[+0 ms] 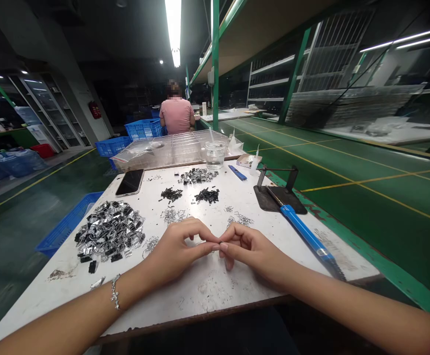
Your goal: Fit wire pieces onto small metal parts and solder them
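Observation:
My left hand (176,251) and my right hand (250,249) rest on the white worktable (207,291) with their fingertips pinched together at the middle. Whatever small part sits between the fingertips is too small to make out. A large heap of shiny silver and black parts (109,229) lies left of my left hand. Small wire clips (173,214) lie just beyond my hands, and two little piles of black parts (206,195) sit farther back. A bracelet is on my left wrist.
A blue-handled soldering iron (304,229) lies on its black stand (277,197) at the right. A phone (130,182), a clear cup (215,154) and clear trays (163,150) are at the back. Blue crates (65,227) stand left. A person in pink sits far ahead.

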Action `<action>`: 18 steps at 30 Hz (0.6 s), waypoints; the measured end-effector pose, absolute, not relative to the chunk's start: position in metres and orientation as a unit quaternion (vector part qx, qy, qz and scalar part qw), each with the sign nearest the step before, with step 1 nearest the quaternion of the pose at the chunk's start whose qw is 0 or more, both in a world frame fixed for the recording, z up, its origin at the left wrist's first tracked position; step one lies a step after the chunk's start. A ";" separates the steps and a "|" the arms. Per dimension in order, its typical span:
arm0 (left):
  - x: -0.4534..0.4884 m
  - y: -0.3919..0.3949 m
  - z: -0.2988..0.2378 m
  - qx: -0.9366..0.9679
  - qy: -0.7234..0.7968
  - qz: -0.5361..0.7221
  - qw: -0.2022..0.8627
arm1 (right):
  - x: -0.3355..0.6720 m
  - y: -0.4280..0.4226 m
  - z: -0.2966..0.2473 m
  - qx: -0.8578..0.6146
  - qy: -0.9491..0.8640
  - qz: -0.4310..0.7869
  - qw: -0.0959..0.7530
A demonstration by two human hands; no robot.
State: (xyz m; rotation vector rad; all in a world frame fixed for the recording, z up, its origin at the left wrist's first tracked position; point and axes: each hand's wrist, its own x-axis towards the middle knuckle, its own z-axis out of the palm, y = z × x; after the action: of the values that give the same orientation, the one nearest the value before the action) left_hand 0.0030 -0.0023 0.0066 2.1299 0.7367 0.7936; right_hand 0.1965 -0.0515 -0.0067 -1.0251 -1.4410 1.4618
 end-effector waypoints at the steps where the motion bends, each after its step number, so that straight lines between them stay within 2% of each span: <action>1: 0.003 -0.002 0.007 0.829 0.289 0.307 0.368 | 0.197 -0.051 -0.007 -0.405 -0.574 0.583 0.409; 18: 0.005 -0.001 0.008 0.801 0.322 0.269 0.428 | 0.197 -0.052 -0.014 -0.413 -0.567 0.555 0.447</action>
State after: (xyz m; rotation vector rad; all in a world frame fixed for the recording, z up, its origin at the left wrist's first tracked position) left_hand 0.0049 -0.0015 0.0082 1.9997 0.8054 0.6711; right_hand 0.1970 -0.0520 -0.0137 -1.0237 -1.4035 1.3732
